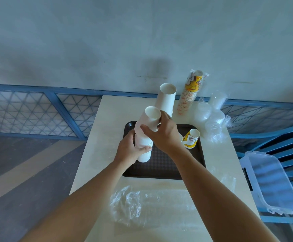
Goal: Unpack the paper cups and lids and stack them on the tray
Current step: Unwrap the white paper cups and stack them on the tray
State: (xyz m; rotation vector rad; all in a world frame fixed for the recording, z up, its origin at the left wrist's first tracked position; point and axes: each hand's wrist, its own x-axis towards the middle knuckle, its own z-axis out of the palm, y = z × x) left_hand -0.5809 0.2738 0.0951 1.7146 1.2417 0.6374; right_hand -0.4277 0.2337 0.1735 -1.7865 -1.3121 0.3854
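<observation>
we are gripping the stack of white paper cups (143, 138) with both hands. the left hand (131, 150) is wrapping its fingers and thumb round the lower part of the stack. the right hand (162, 135) is curling its fingers round the upper part, just below the open rim. the stack is tilting, with its base over the left part of the tray (161, 170); we cannot tell whether the base is touching the tray. a second white stack (166, 100) is standing just beyond the right hand, near the far edge of the tray. a yellow printed cup (191, 138) is standing upright on the right part of the tray. a wrapped sleeve of printed cups (189, 91) is leaning against the wall at the far side of the table (93, 165). the bagged lids (210, 119) are lying to the right of it, beside the tray. an empty plastic wrapper (130, 205) is lying on the near part of the table. a clear plastic bin (273, 182) is resting on the blue chair (292, 145) right of the table.
</observation>
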